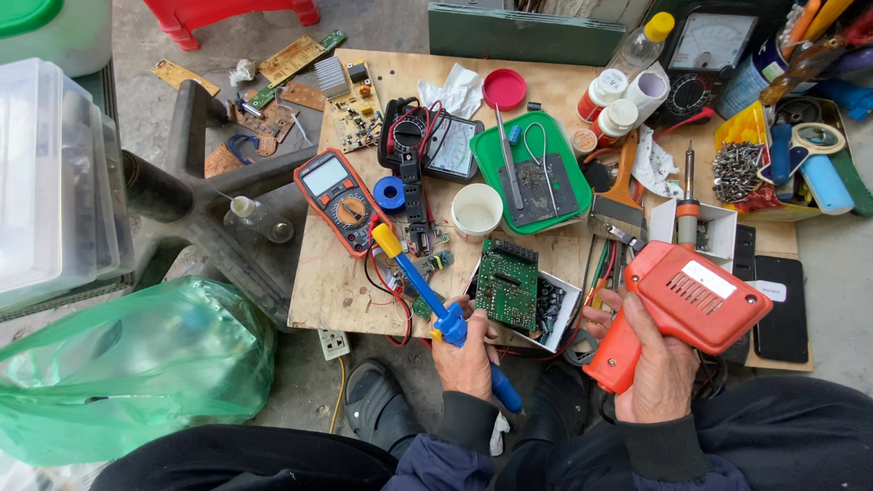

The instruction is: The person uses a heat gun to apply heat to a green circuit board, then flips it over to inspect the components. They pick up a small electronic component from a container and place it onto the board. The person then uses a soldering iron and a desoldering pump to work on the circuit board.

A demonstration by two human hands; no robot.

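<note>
Left hand (466, 356) clamped on blue-yellow desoldering pump (435, 305). Right hand (657, 364) gripping orange soldering gun (684, 305), tip raised off green circuit board (507, 284). Board propped at wooden table (336, 282) edge; no tool touching it yet.

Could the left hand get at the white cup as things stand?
Probably not freely: the left hand is gripping the blue and yellow desoldering pump. The white cup stands uncovered just beyond the green circuit board.
</note>
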